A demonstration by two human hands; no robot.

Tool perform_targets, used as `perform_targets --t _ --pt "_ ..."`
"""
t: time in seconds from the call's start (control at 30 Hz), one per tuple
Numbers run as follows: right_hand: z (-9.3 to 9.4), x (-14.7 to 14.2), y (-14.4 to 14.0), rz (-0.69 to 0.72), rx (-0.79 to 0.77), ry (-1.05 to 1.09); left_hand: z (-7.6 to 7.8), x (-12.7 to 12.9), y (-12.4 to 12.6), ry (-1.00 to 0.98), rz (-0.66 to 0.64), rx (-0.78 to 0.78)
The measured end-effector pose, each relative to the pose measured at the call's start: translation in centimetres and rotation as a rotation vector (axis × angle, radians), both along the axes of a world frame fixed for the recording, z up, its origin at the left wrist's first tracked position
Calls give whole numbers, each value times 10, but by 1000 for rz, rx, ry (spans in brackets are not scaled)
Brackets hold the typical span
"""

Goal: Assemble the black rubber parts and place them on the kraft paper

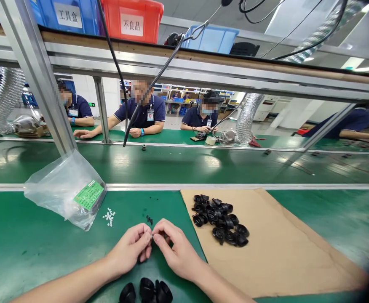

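Note:
My left hand (130, 248) and my right hand (178, 251) meet fingertip to fingertip above the green work surface. Both are closed in a pinch around a tiny pale piece (152, 236), mostly hidden by the fingers. Just beyond them lies a small cluster of tiny black parts (149, 219). A scatter of small white pieces (109, 216) rests to the left. Nearest to my body, several round black plastic parts (147, 289) stand below my wrists. More such black parts (217, 215) are heaped to the right on brown cardboard (285, 248).
A clear plastic bag (67, 189) with a green label lies at the left. Past a metal edge runs a green belt (172, 166). A dark cable (134, 118) hangs ahead, and a metal post (42, 80) rises at left. Several people sit opposite.

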State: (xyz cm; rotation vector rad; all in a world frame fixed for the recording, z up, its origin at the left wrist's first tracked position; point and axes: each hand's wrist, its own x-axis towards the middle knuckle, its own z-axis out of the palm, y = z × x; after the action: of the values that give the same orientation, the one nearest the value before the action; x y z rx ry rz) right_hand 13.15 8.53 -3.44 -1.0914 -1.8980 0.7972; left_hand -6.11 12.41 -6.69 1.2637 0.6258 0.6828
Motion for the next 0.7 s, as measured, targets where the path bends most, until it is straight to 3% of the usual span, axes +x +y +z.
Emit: perform_targets --t 0.3,0.57,0.7 --pt "-2 0 2 -11 160 -99 0 1 0 27 17 16" --pt "-7 -4 -2 -69 518 -419 0 3 1 -25 71 -90" --pt "-5 -3 -2 -40 508 -421 1 2 2 -35 62 -137"
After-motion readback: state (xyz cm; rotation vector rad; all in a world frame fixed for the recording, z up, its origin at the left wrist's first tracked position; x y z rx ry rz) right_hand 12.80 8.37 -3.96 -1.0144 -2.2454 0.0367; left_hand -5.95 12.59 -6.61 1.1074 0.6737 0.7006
